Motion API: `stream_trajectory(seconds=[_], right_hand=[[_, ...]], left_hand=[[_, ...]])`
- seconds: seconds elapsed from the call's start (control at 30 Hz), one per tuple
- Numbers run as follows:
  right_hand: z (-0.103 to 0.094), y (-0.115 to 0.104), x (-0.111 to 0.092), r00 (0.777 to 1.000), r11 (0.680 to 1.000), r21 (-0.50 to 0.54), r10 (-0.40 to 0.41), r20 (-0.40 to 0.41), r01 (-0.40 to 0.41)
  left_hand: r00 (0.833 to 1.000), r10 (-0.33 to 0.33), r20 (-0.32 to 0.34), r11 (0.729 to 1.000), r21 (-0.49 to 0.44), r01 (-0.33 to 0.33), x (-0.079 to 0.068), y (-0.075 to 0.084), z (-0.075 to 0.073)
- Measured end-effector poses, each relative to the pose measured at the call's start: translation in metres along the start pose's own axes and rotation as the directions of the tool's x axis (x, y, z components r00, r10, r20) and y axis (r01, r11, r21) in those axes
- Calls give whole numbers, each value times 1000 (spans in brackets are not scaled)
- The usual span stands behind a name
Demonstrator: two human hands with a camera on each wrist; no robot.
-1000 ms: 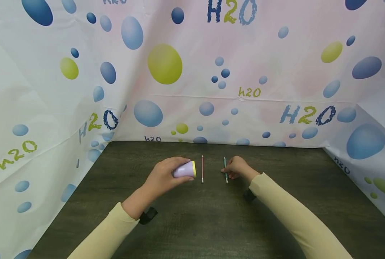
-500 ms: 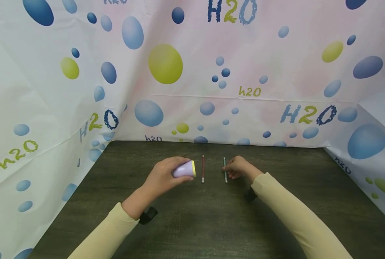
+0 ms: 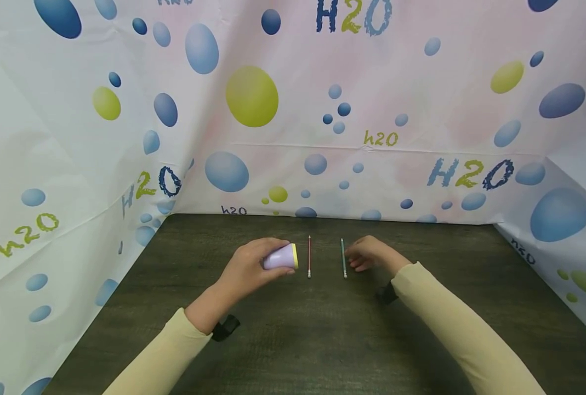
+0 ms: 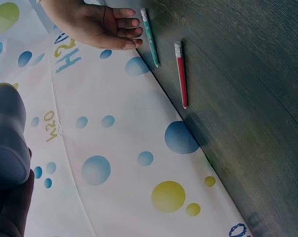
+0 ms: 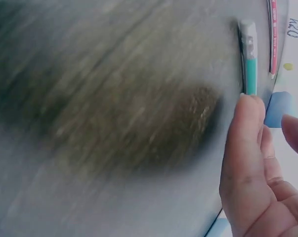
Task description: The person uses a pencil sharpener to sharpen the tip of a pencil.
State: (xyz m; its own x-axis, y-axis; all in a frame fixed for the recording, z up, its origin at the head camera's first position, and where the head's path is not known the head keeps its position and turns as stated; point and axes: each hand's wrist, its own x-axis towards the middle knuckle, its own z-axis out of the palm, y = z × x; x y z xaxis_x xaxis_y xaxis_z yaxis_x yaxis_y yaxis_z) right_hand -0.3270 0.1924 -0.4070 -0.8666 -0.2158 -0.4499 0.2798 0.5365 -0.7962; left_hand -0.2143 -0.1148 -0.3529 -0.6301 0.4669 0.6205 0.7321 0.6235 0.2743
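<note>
green pencil (image 3: 343,258) on table (image 3: 293,340), just left of right hand (image 3: 371,252), long axis running near-to-far | right hand nearer, fingers loose, holding nothing | left hand (image 3: 242,269) grips purple cup (image 3: 280,257)

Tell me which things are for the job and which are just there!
Probably for the job:
purple container, held in the left hand
green pencil, close to the right hand
red pencil, lying beside the green one

Just there:
dark table
bubble-patterned sheet behind it

White sheeting (image 3: 297,120) (bubble-printed) backs a dark table (image 3: 293,340)
</note>
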Motion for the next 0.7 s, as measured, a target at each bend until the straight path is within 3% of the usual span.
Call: stream_trajectory(seconds=[0.23,0.7], right_hand=[[-5,4,-7,1000,1000,4,-1,3,1],[-12,12,-31,994,997,16,-83,70,82]], left_hand=[[1000,-10,5,1000,9,10,0,0,-1],[1000,-14,3,1000,4,14,-2,-1,-1]])
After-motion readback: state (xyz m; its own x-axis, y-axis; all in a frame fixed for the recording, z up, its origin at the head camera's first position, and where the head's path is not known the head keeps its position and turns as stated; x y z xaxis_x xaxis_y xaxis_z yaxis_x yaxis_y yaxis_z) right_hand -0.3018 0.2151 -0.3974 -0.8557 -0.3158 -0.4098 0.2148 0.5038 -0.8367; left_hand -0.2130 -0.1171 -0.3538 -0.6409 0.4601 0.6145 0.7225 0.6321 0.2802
